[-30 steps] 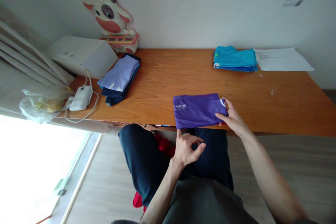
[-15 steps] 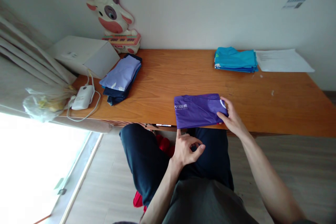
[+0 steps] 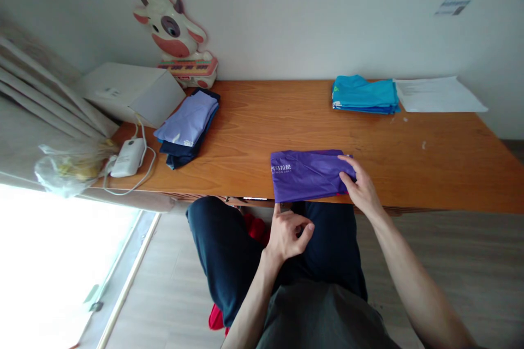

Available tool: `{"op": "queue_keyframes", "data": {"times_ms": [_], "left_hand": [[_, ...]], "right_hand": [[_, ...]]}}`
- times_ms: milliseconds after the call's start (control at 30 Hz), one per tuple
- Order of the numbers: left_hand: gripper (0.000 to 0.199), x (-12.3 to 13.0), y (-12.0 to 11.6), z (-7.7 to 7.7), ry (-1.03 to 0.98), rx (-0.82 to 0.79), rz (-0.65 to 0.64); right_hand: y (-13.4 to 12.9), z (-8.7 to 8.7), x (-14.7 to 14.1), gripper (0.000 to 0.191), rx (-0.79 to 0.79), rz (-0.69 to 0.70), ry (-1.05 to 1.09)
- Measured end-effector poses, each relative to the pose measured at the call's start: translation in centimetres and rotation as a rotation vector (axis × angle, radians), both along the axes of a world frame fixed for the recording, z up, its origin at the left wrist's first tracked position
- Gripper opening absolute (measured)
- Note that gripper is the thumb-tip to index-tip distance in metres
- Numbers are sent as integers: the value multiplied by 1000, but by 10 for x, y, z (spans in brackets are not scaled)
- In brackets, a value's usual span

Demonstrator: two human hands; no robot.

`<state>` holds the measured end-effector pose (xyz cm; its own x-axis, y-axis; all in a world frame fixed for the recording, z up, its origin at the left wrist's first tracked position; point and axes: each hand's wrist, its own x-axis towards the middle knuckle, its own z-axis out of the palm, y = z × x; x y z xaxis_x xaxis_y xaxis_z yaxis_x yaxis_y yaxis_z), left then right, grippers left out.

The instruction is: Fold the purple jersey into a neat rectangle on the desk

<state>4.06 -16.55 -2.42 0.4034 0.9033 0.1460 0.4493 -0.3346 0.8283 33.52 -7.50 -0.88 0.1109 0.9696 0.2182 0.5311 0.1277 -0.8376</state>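
Purple cloth (image 3: 307,177) lies at the tabletop's (image 3: 254,131) front edge, presumably for easy reach, my right hand (image 3: 362,191) on it, fingers apart, my left hand (image 3: 287,234) loosely curled, empty.

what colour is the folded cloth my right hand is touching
Purple, with white lettering near one end; the cloth shows best in the head view.

Stretches across the frame as a wooden table (image 3: 262,120) — bears box (image 3: 123,87), toy (image 3: 188,68) and clothes (image 3: 190,117) at upper left, white device (image 3: 128,159) and cable (image 3: 141,180) at left, purple cloth (image 3: 309,174) below centre — and blue pile (image 3: 365,94) and paper (image 3: 440,95) at upper right.
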Motion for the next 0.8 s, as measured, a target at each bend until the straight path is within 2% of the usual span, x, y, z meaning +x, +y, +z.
{"op": "queue_keyframes", "data": {"times_ms": [67, 233, 367, 467, 567, 700, 800], "left_hand": [[45, -1, 3, -1, -17, 3, 8], [45, -7, 11, 3, -23, 5, 14], [45, -8, 18, 8, 6, -4, 23], [44, -7, 23, 9, -5, -5, 43], [43, -6, 27, 8, -34, 10, 52], [45, -6, 29, 6, -22, 38, 53], [45, -6, 28, 3, -17, 80, 76]], "right_hand": [[-1, -1, 0, 28, -43, -45, 12], [1, -11, 2, 27, -124, -65, 70], [3, -19, 4, 55, -206, -99, 135], [3, -21, 6, 56, -176, -118, 78], [-2, -15, 4, 55, -128, -123, 53], [-12, -2, -7, 63, -178, -140, 181], [-17, -6, -13, 71, -254, -139, 300]]}}
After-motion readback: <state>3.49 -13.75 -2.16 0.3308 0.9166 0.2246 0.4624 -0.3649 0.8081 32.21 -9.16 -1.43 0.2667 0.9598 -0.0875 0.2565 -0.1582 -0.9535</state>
